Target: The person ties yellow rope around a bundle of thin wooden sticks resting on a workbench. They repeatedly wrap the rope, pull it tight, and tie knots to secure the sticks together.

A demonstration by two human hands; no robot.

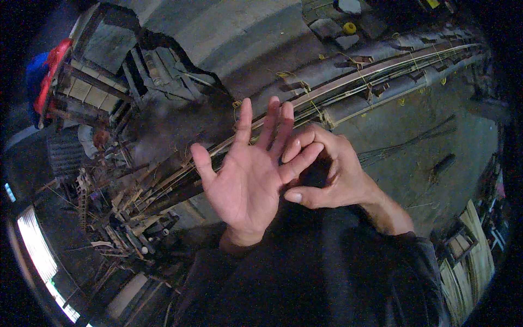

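Observation:
My left hand (pixel 245 180) is held up in the middle of the view, palm toward me. Its thumb and fingers are spread, and it holds nothing. Close on its right is my right hand (pixel 343 174), fingers bent and the thumb apart from them. The bent fingers meet the outer side of my left hand, where its little finger crosses in front of them. Nothing shows in the gap above the right thumb. Behind both hands runs a bundle of long thin strips (pixel 348 82), tied at places with yellow string.
Scrap wood pieces (pixel 131 229) lie heaped at the lower left. A wooden frame with boards (pixel 90 90) stands at the upper left beside a red and blue item (pixel 52 82). Thin rods (pixel 408 139) lie on the floor at right. Pale boards (pixel 468 272) lean at lower right.

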